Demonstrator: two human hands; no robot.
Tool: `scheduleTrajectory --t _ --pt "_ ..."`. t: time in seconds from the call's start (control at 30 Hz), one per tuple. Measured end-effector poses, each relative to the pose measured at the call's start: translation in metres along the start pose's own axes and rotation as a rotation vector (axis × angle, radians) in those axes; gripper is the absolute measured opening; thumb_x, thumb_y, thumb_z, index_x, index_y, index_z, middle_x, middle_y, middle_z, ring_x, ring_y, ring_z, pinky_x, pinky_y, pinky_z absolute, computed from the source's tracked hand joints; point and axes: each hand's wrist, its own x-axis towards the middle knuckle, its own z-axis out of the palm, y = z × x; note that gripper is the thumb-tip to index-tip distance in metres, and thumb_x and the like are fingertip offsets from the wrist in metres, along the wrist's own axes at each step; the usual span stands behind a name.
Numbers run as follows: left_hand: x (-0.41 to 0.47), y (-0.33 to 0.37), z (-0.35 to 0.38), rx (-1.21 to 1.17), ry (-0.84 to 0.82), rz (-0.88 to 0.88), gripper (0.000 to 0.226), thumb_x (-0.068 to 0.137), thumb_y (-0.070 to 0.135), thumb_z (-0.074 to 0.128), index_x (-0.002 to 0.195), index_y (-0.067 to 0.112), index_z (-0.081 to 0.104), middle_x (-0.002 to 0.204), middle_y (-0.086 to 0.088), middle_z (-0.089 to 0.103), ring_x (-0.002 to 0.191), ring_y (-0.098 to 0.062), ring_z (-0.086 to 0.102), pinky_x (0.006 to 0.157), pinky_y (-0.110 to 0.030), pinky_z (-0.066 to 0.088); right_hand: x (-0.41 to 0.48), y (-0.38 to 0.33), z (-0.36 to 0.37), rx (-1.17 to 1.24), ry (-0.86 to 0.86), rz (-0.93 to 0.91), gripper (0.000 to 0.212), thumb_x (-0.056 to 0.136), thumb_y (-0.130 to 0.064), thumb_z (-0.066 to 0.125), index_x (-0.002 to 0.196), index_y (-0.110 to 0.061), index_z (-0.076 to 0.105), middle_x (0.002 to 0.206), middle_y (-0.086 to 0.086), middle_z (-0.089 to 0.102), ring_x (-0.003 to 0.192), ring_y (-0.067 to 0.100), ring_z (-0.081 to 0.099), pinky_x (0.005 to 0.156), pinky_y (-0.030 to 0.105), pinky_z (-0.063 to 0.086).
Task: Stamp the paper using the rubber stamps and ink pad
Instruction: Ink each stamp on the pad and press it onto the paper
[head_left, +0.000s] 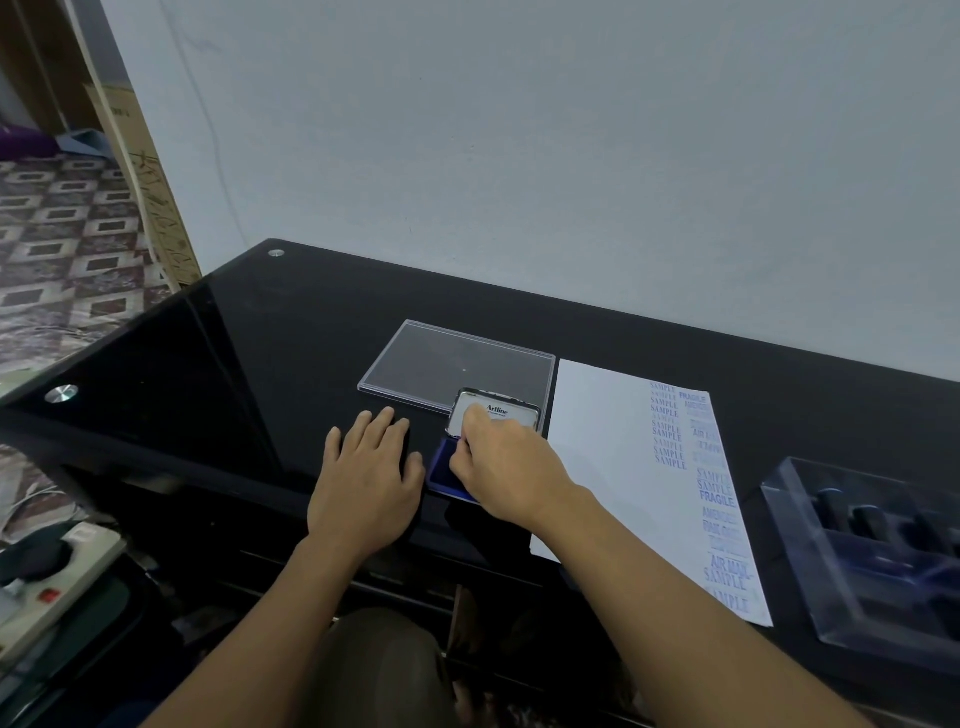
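A view from above a glossy black table (234, 364) set against a pale wall, with the person's two bare forearms reaching in from the bottom edge.

The left hand (366, 480) lies flat on the table, palm down, with straight, slightly spread fingers, grasping nothing. Its thumb sits just beside the ink pad (441, 475).

The ink pad lies near the middle of the table, between the left hand and the paper (608, 441). It is open, and a strip of deep blue pad shows at its left side. Its lid (498, 410) is tilted up at the far edge, with a white label reading "Artline". The right hand (506, 467) covers most of the pad, its fingers curled and pinching the lid's near edge.

The white paper lies just to the right of the ink pad. A column of blue stamped words runs down its right side, including "SAMPLE", "FRAGILE" and "AIR MAIL".

Behind the ink pad, a clear plastic cover (447, 364) lies flat on the table. At the far right, apart from the paper, a clear plastic tray (831, 571) holds dark rubber stamps (867, 519) in compartments.
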Motion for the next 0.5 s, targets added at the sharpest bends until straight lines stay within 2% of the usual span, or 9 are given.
scheduleTrajectory --t 0.23,0.37,0.5 --pt "-0.0002 -0.0009 0.0013 -0.001 0.005 0.003 0.053 0.102 0.039 0.032 0.152 0.02 0.032 0.162 -0.001 0.022 0.151 -0.02 0.011 0.122 -0.047 0.007 -0.0014 0.0003 -0.0007 -0.003 0.001 -0.002 0.018 0.101 -0.027 0.043 0.09 -0.017 0.034 0.075 0.006 0.053 0.064 0.027 0.051 0.05 0.031 0.032" --pt "0.0003 -0.0016 0.0012 -0.018 0.002 0.001 0.053 0.103 0.039 0.033 0.152 0.02 0.032 0.162 0.0 0.022 0.151 -0.019 0.01 0.122 -0.046 0.006 -0.0025 -0.0001 -0.0008 0.006 0.003 -0.004 0.017 0.102 -0.027 0.043 0.091 -0.017 0.034 0.08 0.009 0.061 0.065 0.026 0.052 0.051 0.03 0.034" --pt "0.0004 -0.0011 0.002 -0.027 0.011 0.005 0.053 0.103 0.038 0.034 0.151 0.019 0.034 0.162 -0.001 0.023 0.151 -0.02 0.011 0.121 -0.047 0.007 -0.0053 -0.0003 -0.0013 0.024 0.005 -0.011 0.017 0.102 -0.027 0.043 0.09 -0.018 0.033 0.076 0.003 0.053 0.065 0.024 0.05 0.047 0.027 0.026"
